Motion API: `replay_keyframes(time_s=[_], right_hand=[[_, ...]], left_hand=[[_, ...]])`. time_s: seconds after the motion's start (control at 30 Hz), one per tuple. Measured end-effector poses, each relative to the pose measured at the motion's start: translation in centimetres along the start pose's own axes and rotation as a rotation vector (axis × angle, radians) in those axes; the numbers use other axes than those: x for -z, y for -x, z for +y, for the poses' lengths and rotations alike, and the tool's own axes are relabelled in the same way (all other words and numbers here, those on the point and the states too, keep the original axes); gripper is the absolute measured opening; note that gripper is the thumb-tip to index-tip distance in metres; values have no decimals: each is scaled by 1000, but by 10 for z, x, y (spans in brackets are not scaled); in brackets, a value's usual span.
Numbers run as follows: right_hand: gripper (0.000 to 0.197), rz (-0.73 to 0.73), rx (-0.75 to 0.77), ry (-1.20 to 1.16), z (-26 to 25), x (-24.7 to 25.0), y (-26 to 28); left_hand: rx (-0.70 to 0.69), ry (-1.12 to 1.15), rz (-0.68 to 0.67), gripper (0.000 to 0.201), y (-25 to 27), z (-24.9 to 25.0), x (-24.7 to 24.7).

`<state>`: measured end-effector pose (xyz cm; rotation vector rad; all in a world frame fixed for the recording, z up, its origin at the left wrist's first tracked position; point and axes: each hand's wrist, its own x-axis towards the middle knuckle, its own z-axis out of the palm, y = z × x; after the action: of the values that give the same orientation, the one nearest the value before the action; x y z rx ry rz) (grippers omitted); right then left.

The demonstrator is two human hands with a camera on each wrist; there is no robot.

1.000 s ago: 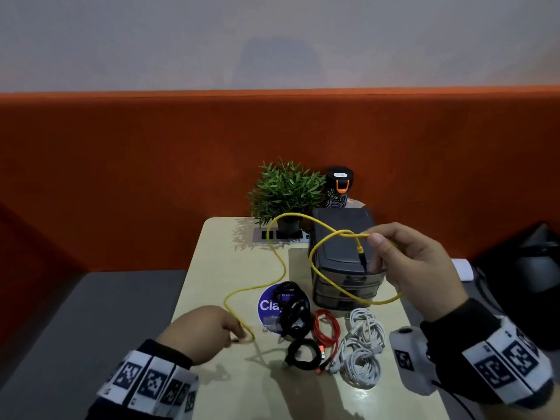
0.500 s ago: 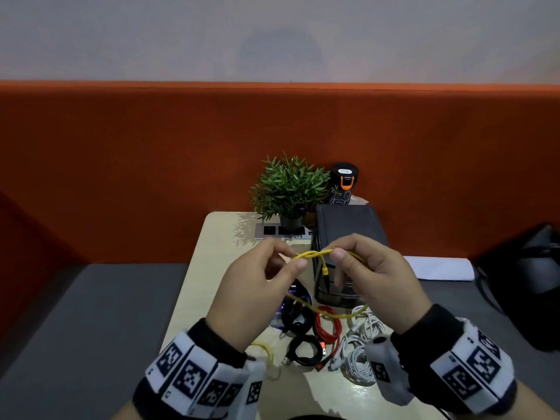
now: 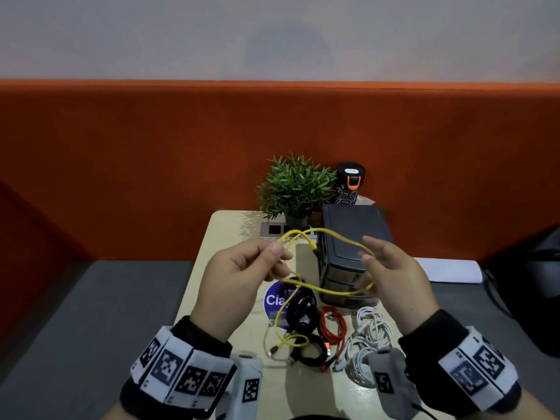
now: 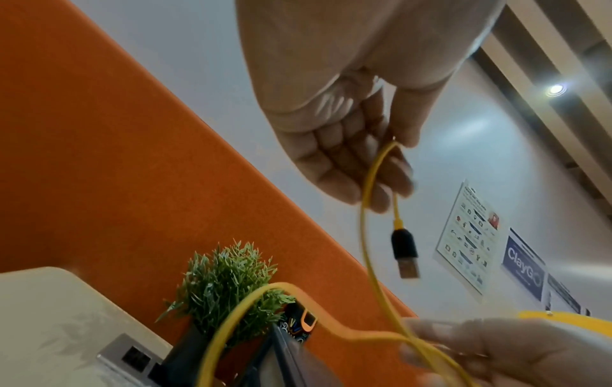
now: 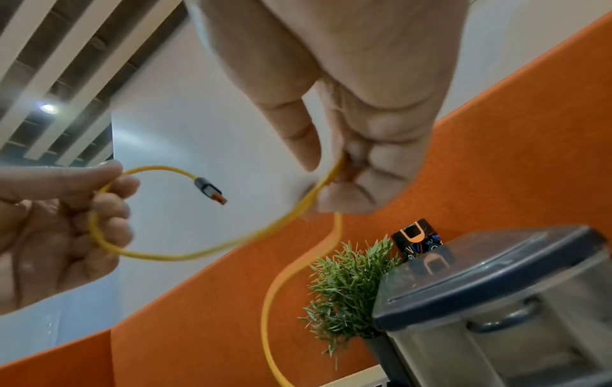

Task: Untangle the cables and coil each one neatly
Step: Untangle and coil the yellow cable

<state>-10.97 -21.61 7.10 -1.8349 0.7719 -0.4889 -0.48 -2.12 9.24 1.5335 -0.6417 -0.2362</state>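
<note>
Your hands have drawn apart, widening the yellow cable's (image 3: pixel 330 291) loop above the table (image 3: pixel 224 237), its tail trailing toward the near edge. Your left hand (image 3: pixel 239 277) pinches it near the plug (image 4: pixel 404 251), and your right hand (image 3: pixel 394 277) curls loosely inside the loop. The cable looks light, limp and springy, so grip close to the plug.

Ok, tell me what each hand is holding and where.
The left hand pinches the yellow cable a short way behind its USB plug; the right hand grips the same cable's loop further along.
</note>
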Motion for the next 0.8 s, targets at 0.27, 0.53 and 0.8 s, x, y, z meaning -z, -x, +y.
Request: replay_keyframes(time_s=[0.27, 0.53, 0.8], right_hand=[[20, -110, 318, 235, -17, -6, 16], [34, -526, 369, 215, -29, -25, 24], [61, -664, 433, 496, -37, -38, 31]], left_hand=[[258, 139, -50, 17, 1, 6, -19], [333, 354, -51, 19, -1, 16, -21], [357, 275, -75, 27, -10, 22, -6]])
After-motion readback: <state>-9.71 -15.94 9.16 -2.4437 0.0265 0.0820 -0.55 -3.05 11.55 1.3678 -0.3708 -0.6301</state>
